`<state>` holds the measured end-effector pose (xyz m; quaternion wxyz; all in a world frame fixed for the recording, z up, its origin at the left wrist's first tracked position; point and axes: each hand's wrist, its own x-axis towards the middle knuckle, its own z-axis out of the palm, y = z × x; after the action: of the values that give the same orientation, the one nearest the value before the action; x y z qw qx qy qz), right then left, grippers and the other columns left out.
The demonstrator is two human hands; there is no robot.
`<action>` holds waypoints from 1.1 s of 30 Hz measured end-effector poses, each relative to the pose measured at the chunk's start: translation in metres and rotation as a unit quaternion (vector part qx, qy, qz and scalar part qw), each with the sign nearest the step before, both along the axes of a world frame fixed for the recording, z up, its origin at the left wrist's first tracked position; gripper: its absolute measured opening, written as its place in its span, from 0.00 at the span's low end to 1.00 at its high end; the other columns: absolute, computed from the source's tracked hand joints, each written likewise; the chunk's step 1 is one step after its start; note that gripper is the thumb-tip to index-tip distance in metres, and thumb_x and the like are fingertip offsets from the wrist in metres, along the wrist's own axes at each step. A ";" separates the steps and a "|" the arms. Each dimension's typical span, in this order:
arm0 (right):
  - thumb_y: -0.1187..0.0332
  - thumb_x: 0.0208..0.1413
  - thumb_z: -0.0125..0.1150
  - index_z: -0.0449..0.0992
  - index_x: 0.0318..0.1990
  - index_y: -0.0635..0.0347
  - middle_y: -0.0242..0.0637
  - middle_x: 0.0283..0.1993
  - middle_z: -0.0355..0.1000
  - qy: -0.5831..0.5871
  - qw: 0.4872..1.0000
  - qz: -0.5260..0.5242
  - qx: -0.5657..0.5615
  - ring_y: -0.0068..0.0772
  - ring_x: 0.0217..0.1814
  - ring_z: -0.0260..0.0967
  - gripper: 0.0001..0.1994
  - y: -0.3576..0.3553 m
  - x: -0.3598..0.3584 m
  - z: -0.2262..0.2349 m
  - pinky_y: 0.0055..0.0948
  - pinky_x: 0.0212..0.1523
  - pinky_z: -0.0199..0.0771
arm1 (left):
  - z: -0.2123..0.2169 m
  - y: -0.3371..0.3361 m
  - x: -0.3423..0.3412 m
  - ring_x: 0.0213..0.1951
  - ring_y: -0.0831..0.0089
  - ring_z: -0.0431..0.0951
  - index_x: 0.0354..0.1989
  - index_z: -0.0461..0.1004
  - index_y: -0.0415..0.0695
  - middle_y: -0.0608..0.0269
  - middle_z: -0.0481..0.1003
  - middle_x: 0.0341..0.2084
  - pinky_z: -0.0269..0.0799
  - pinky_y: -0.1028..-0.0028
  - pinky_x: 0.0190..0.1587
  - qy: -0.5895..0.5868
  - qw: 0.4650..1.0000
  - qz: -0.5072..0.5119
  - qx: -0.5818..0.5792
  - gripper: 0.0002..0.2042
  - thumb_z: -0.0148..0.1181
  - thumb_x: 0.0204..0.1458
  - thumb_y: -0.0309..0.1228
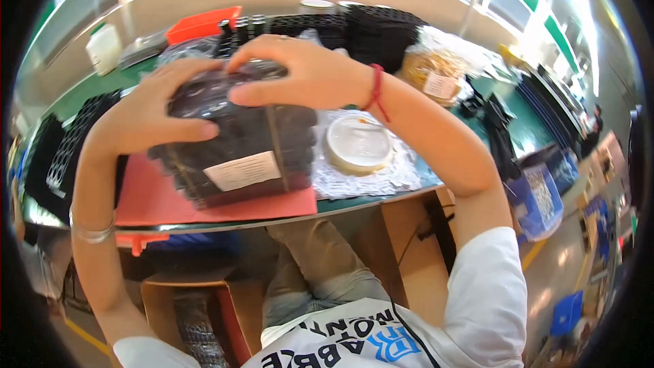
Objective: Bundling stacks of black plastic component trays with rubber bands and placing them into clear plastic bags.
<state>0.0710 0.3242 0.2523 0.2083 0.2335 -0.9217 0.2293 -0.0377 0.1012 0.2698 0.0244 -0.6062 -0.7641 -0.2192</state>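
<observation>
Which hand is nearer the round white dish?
Right. The right hand is at the top of the wrapped bundle, left of and beyond the dish; the left hand is farther, at the bundle's left.

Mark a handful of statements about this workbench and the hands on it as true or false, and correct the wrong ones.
1. The left hand and the right hand both touch the dark plastic-wrapped bundle. True.
2. A white label is on the bundle's side facing the person. True.
3. The bundle rests on a blue mat. False: it rests on a red mat.
4. The right wrist is bare. False: it wears a red cord bracelet.
5. A round white-topped object lies to the right of the bundle. True.
6. Everything behind the bundle is black. False: an orange-red tray is there too.
</observation>
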 end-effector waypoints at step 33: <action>0.69 0.45 0.52 0.77 0.41 0.49 0.40 0.45 0.73 -0.202 0.720 -0.571 0.338 0.43 0.47 0.69 0.14 0.329 0.143 0.005 0.36 0.51 0.67 | -0.010 0.000 0.007 0.52 0.63 0.64 0.52 0.66 0.42 0.58 0.65 0.47 0.54 0.70 0.57 -0.112 0.990 0.024 0.082 0.37 0.67 0.28 0.44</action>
<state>0.2141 0.6530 0.2575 0.0159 -0.3345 -0.9166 -0.2183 -0.0311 0.1011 0.2602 -0.0065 -0.5555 -0.7558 -0.3465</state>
